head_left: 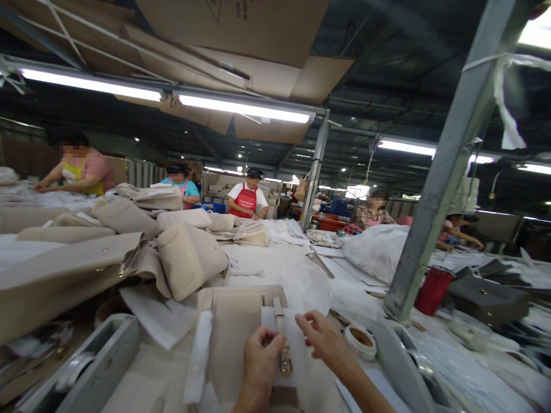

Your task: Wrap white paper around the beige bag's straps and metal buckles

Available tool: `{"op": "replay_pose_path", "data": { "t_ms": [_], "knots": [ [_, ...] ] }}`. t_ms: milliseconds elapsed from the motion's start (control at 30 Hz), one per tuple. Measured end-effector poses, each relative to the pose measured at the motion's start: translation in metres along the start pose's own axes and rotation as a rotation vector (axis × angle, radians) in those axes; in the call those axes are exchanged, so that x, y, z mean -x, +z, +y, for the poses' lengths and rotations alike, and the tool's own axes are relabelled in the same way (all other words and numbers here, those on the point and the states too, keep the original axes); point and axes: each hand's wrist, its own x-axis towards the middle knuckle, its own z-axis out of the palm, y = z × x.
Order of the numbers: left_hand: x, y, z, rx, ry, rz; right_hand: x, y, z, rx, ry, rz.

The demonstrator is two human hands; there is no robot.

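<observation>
Cluttered factory counter [275, 258], co-workers seated beyond under strip lights. Beige bag [235, 332] flat at near edge, strap [280, 327] with metal buckle [286, 362] running lengthwise away from body. Left hand [260, 358] pinching strap near buckle; right hand [322, 338] just beside, fingers loosely spread, touching white wrapping.
</observation>
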Motion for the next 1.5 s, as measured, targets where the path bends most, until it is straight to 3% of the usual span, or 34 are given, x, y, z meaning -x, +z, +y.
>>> {"op": "replay_pose_path", "data": {
  "t_ms": [67,133,267,400,600,767,967,1133,1200,1333,1500],
  "knots": [
    [-0.001,0.000,-0.003,-0.008,0.005,-0.004,0.011,0.006,0.014,-0.253,0.098,-0.191],
    [-0.002,-0.002,-0.005,-0.028,0.013,-0.016,0.019,0.015,0.022,-0.451,0.082,-0.275],
    [-0.002,-0.004,-0.005,-0.110,0.068,0.040,0.024,0.029,0.023,-0.626,-0.027,-0.282],
    [-0.003,-0.004,-0.011,-0.059,0.110,0.118,0.021,0.035,0.025,-0.672,-0.011,-0.255],
    [-0.004,-0.003,-0.003,0.195,-0.063,-0.009,0.015,0.044,0.037,-0.788,-0.100,-0.195],
    [-0.001,-0.006,0.011,0.304,-0.240,-0.236,0.016,0.052,0.042,-0.806,-0.125,-0.157],
    [-0.009,-0.009,-0.004,0.199,-0.189,-0.226,0.011,0.043,0.042,-0.678,-0.129,-0.235],
    [-0.017,-0.008,-0.019,0.229,-0.194,-0.197,-0.017,0.019,0.026,-0.707,0.089,-0.143],
    [-0.018,-0.008,-0.023,0.239,-0.208,-0.185,-0.028,0.015,0.019,-0.647,0.108,-0.134],
    [-0.018,-0.010,-0.020,0.246,-0.199,-0.238,-0.040,0.015,0.013,-0.520,0.115,-0.133],
    [-0.011,-0.012,-0.010,0.227,-0.188,-0.234,-0.040,0.016,0.013,-0.573,0.127,-0.131]
  ]
}}
